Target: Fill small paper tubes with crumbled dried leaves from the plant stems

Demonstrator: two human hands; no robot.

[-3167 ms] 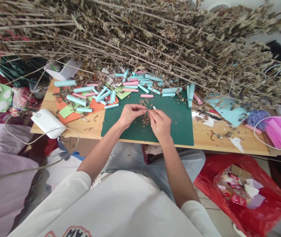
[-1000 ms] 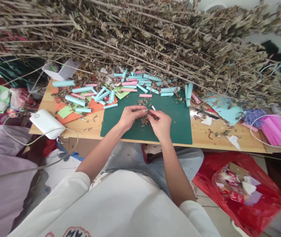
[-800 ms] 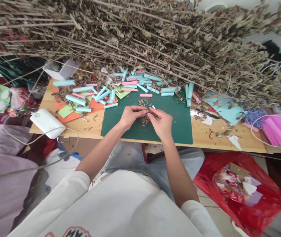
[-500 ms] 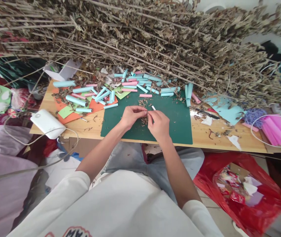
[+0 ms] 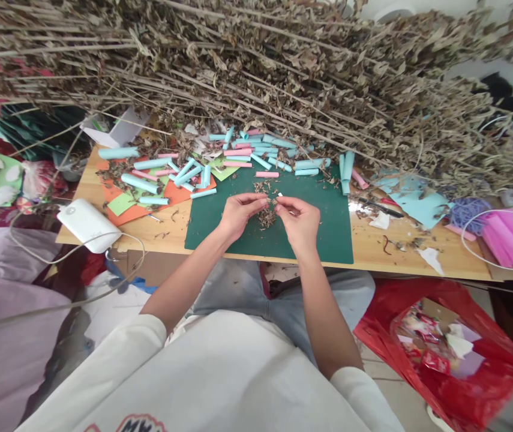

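Both my hands hover over a green cutting mat [image 5: 323, 231] on a wooden table [image 5: 400, 258]. My left hand [image 5: 238, 213] pinches a bit of dried leaf between thumb and fingers. My right hand [image 5: 299, 219] is closed on a small white paper tube [image 5: 279, 195] whose tip sticks out above the fingers. A little heap of crumbled dried leaves [image 5: 266, 217] lies on the mat between the hands. The two hands almost touch above it.
A large bundle of dried leafy stalks [image 5: 260, 72] overhangs the back of the table. Several rolled blue and pink paper tubes [image 5: 256, 153] and orange paper [image 5: 125, 210] lie behind the mat. A white device [image 5: 87, 223] with a cable sits left. A red bag [image 5: 445, 348] lies on the floor right.
My right hand has shifted slightly right and up, opening a small gap from the left hand. The leaf heap between them shows more. Everything else stays put.
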